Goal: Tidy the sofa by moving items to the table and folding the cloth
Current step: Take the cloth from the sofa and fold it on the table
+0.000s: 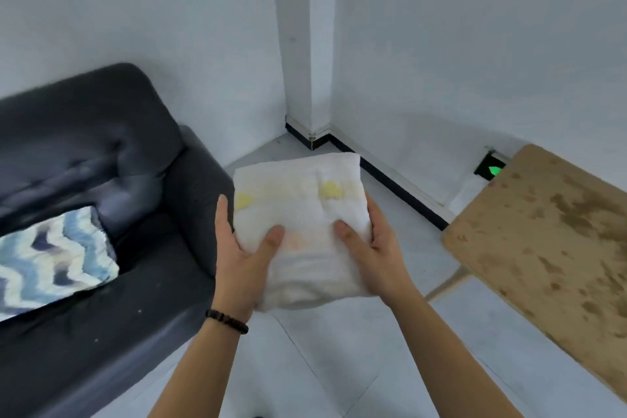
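Note:
A white cloth (302, 207) with pale yellow and orange patches is folded into a thick square. It is held in the air over the floor, between the sofa and the table. My left hand (242, 254) grips its left edge, thumb on top and fingers underneath. My right hand (371, 248) grips its right edge the same way. The dark grey sofa (101, 153) is on the left. The wooden table (549, 224) with dark stains is on the right.
A cushion (51, 258) with a blue and white zigzag pattern lies on the sofa seat. White walls meet at a corner behind the cloth, with a black skirting. A small green light (493, 170) glows low on the wall behind the table. The floor is light grey tile.

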`<state>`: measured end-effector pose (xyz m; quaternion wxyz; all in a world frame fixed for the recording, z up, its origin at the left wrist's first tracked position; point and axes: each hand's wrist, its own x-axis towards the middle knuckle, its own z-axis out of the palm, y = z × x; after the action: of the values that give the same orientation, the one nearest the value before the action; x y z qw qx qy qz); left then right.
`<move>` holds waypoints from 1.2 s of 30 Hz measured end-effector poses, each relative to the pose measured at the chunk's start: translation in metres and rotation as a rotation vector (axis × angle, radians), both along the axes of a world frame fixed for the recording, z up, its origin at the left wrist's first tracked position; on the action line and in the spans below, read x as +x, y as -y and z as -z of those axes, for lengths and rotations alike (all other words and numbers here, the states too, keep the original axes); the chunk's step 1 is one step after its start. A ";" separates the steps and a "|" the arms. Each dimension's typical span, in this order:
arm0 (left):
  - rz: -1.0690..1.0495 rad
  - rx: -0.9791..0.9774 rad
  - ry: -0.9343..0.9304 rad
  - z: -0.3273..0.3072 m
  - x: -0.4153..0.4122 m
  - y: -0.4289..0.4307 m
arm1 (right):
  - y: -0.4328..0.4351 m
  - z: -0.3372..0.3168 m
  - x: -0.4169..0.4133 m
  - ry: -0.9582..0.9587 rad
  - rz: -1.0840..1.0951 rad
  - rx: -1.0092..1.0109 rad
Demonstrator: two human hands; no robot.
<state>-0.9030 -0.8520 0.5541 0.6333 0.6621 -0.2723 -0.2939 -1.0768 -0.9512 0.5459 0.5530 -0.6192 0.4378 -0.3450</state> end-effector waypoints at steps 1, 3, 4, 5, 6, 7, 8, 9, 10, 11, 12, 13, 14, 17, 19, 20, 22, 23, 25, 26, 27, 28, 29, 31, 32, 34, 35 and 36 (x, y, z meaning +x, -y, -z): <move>-0.021 -0.003 0.003 0.001 0.028 -0.012 | -0.007 0.002 0.031 -0.001 -0.020 0.010; -0.068 -0.003 0.021 0.001 0.082 -0.029 | -0.016 0.002 0.093 -0.008 -0.073 0.017; -0.095 0.002 0.019 0.000 0.107 -0.036 | -0.018 0.003 0.120 -0.014 -0.098 0.022; -0.113 0.010 0.018 -0.001 0.129 -0.042 | -0.021 0.003 0.145 -0.015 -0.119 0.032; -0.125 0.021 0.022 -0.001 0.149 -0.046 | -0.023 0.003 0.167 -0.013 -0.138 0.038; -0.133 0.033 0.033 0.001 0.168 -0.049 | -0.023 0.004 0.187 -0.018 -0.150 0.043; -0.140 0.053 0.042 0.004 0.186 -0.050 | -0.022 0.006 0.204 -0.028 -0.159 0.044; -0.147 0.074 0.046 0.007 0.202 -0.047 | -0.018 0.010 0.221 -0.041 -0.167 0.048; -0.156 0.094 0.040 0.012 0.218 -0.043 | -0.013 0.014 0.236 -0.052 -0.177 0.053; -0.167 0.108 0.032 0.019 0.232 -0.036 | -0.006 0.019 0.251 -0.062 -0.184 0.060; -0.180 0.123 0.025 0.026 0.244 -0.028 | 0.002 0.026 0.265 -0.076 -0.188 0.068; -0.192 0.145 0.017 0.034 0.255 -0.019 | 0.012 0.034 0.278 -0.094 -0.193 0.082; -0.202 0.168 0.008 0.042 0.265 -0.009 | 0.023 0.044 0.291 -0.109 -0.196 0.099; -0.225 0.247 -0.037 0.070 0.300 0.024 | 0.061 0.075 0.331 -0.141 -0.205 0.166; -0.248 0.290 -0.043 0.089 0.329 0.053 | 0.093 0.095 0.363 -0.169 -0.242 0.204; -0.266 0.319 -0.056 0.096 0.343 0.068 | 0.112 0.104 0.380 -0.186 -0.275 0.227; -0.296 0.375 -0.093 0.109 0.369 0.097 | 0.148 0.120 0.414 -0.229 -0.344 0.258; -0.303 0.396 -0.108 0.117 0.382 0.111 | 0.166 0.127 0.431 -0.257 -0.372 0.260; -0.302 0.432 -0.141 0.133 0.411 0.137 | 0.199 0.143 0.465 -0.311 -0.425 0.267; -0.292 0.447 -0.167 0.142 0.424 0.149 | 0.215 0.152 0.481 -0.330 -0.442 0.274; -0.285 0.457 -0.195 0.151 0.436 0.161 | 0.229 0.161 0.496 -0.345 -0.458 0.278; -0.281 0.466 -0.213 0.160 0.448 0.172 | 0.241 0.171 0.510 -0.359 -0.477 0.274; -0.278 0.476 -0.221 0.171 0.461 0.183 | 0.252 0.182 0.525 -0.379 -0.493 0.266; -0.270 0.508 -0.227 0.198 0.490 0.204 | 0.273 0.209 0.554 -0.435 -0.520 0.246; -0.265 0.522 -0.223 0.214 0.507 0.215 | 0.283 0.225 0.570 -0.459 -0.527 0.235; -0.250 0.539 -0.215 0.249 0.540 0.238 | 0.306 0.259 0.601 -0.512 -0.538 0.213; -0.245 0.539 -0.207 0.266 0.556 0.249 | 0.317 0.275 0.617 -0.523 -0.540 0.198; -0.241 0.535 -0.197 0.281 0.570 0.260 | 0.328 0.290 0.633 -0.522 -0.540 0.182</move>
<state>-0.3329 -1.1116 0.2730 0.4901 0.8013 -0.0421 -0.3406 -0.4439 -1.2789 0.2557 0.5467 -0.7277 0.4138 0.0224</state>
